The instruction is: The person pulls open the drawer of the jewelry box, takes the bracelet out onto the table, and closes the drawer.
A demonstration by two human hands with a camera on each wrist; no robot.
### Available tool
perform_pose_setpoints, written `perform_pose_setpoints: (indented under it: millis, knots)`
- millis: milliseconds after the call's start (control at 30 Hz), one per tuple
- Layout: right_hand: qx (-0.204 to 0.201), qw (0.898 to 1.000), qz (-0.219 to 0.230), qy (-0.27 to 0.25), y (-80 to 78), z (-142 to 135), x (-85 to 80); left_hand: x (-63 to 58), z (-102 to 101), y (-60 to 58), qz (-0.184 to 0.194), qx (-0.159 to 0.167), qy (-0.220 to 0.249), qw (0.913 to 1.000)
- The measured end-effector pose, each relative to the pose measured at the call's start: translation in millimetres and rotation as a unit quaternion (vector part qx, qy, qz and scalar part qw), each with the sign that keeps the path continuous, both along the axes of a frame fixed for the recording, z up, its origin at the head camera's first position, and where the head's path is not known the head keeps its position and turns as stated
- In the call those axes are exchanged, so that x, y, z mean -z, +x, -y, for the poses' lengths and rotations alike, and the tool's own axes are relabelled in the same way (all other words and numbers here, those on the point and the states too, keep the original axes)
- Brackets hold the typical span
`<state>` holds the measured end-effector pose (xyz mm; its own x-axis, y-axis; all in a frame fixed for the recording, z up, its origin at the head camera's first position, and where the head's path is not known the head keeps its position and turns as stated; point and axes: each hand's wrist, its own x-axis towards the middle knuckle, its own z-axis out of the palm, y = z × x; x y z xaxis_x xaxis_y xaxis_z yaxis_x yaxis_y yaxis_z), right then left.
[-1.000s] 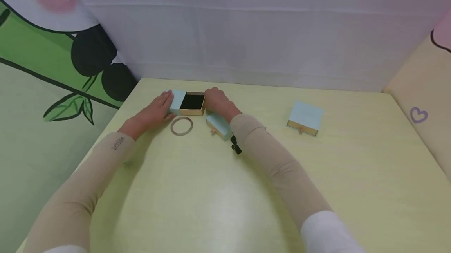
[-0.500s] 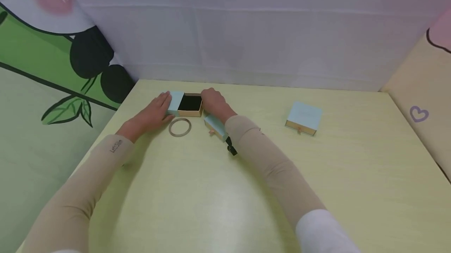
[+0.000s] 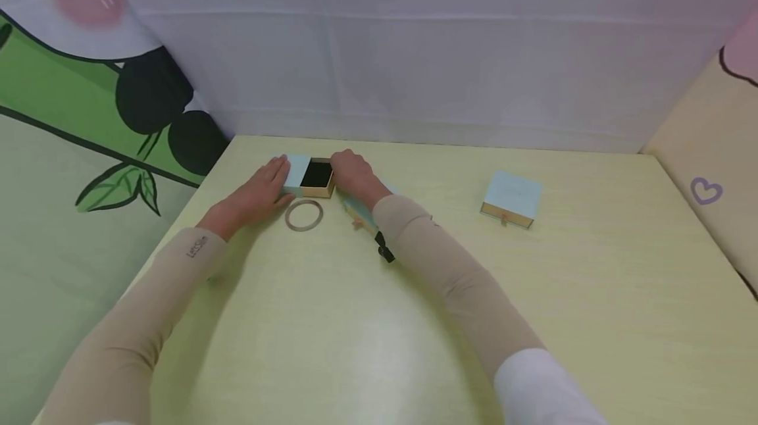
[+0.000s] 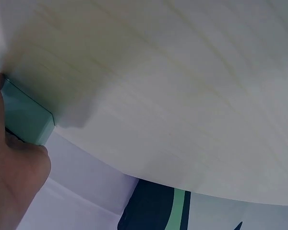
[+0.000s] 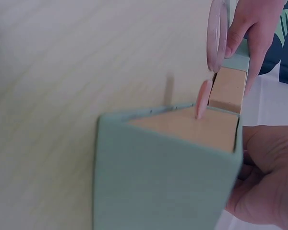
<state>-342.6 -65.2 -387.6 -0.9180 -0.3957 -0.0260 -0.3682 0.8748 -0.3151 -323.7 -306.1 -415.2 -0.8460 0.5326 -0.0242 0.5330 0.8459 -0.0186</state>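
A light blue drawer box (image 3: 295, 172) lies at the back left with its black-lined drawer (image 3: 316, 175) partly out to the right. My left hand (image 3: 260, 189) grips the box's outer sleeve; in the right wrist view, its thumb and fingers straddle the sleeve. At the drawer's outer end is my right hand (image 3: 355, 175), fingers curled (image 5: 266, 177), touching the drawer; its fingertips are hidden. Below the right forearm sits a second light blue box (image 5: 163, 167) with a pinkish tab, partly covered in the head view.
A pale ring (image 3: 304, 215) lies flat in front of the drawer box. A black strap-like object (image 3: 385, 249) is beside the right sleeve. Farther right rests a third light blue box (image 3: 511, 199) with a tan front. A pale cloth wall (image 3: 414, 70) rises behind the table.
The drawer has slid left into its sleeve, leaving less of it exposed. My right hand has moved left along with it, covering more of the second box. The left hand holds its place.
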Motion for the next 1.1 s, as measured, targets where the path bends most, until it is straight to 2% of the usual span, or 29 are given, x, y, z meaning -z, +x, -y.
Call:
perform_pose_setpoints:
  millis: [233, 467, 700, 867, 1100]
  knots:
    - [0.004, 1.0, -0.017, -0.003, -1.2, 4, -1.1, -1.1, -1, 0.2, 0.0, -0.004, -0.013, 0.9999]
    - [-0.007, 1.0, -0.007, -0.015, -0.3, 10, -3.3, -3.7, 0, 2.2, 0.003, -0.006, -0.012, 0.9999]
    - [0.005, 1.0, -0.003, -0.023, -2.3, 16, -4.0, -5.2, -2, 2.4, 0.007, -0.01, -0.01, 0.9999]
    - [0.011, 1.0, 0.007, -0.027, -4.5, 23, -3.5, -5.7, -7, 0.7, 0.001, 0.002, -0.006, 1.0]
    - [0.027, 0.999, 0.006, -0.034, -3.0, 50, 1.4, -5.4, -9, 3.6, 0.006, 0.02, 0.005, 0.9998]
